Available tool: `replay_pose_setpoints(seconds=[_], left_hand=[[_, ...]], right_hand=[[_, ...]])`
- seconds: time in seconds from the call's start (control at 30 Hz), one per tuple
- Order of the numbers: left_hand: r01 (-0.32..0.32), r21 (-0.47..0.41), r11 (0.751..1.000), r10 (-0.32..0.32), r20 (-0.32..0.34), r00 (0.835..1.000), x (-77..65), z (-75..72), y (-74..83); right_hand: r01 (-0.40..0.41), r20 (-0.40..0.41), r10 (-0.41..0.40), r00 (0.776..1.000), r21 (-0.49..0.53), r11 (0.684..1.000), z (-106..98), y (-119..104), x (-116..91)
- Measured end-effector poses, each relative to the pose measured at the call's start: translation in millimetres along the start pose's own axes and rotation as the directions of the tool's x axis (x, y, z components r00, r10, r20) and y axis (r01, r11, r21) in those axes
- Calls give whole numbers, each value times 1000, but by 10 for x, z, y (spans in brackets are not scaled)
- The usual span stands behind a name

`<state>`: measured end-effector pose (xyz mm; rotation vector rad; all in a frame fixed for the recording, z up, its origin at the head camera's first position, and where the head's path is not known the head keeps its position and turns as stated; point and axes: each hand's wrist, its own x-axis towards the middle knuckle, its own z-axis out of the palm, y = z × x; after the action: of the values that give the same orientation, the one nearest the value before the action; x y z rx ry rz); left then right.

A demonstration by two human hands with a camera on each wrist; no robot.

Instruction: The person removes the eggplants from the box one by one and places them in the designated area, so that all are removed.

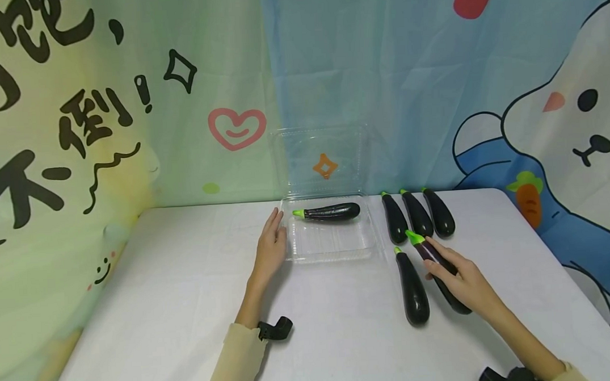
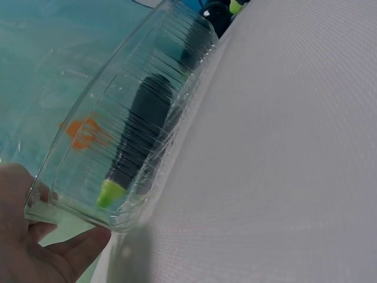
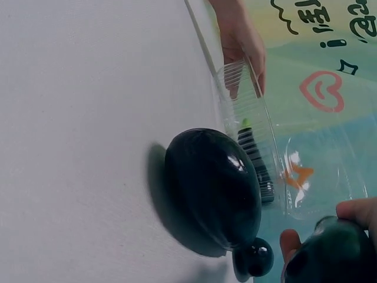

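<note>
My left hand point(image 1: 271, 244) rests at the left side of an open clear plastic box point(image 1: 333, 243), its fingers nearly straight and touching the end wall. Its thumb and fingertips point(image 2: 88, 244) show at the box's corner in the left wrist view. Inside, one glossy eggplant point(image 1: 332, 212) lies crosswise near the back, green stem to the left. My right hand point(image 1: 459, 274) grips another eggplant point(image 1: 441, 261) around its middle, thumb on the near side, green stem pointing away from me. Just left of that one lies a single eggplant point(image 1: 412, 288), large in the right wrist view.
Three eggplants point(image 1: 417, 214) lie side by side at the back, right of the box. The box's clear lid point(image 1: 321, 161) stands upright against the printed cloth backdrop point(image 1: 407, 83). A white cloth covers the table point(image 1: 197, 309), whose back edge meets the backdrop.
</note>
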<state>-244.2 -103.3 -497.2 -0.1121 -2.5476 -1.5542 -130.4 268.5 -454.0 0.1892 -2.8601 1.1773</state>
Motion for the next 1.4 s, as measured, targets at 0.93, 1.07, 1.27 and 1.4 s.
replay_pose_setpoints(seconds=[0.93,1.07,1.27,1.4], left_hand=[[13,7,1000,-13,3,1000,4,9,-19],[7,6,1000,-7,3,1000,5,11,-21],[-1,4,1000,1,4,1000,9,9,-25],[-4,2,1000,4,4,1000,16,9,-29]], right_hand=[[-96,-165,87,982,-50,994,-1,136,-54],[-84,-199,70,978,-66,994,-6,160,-58],[-86,-238,64,969,-83,993,5,208,-69],[-91,-232,76,970,-55,994,8,237,-99]])
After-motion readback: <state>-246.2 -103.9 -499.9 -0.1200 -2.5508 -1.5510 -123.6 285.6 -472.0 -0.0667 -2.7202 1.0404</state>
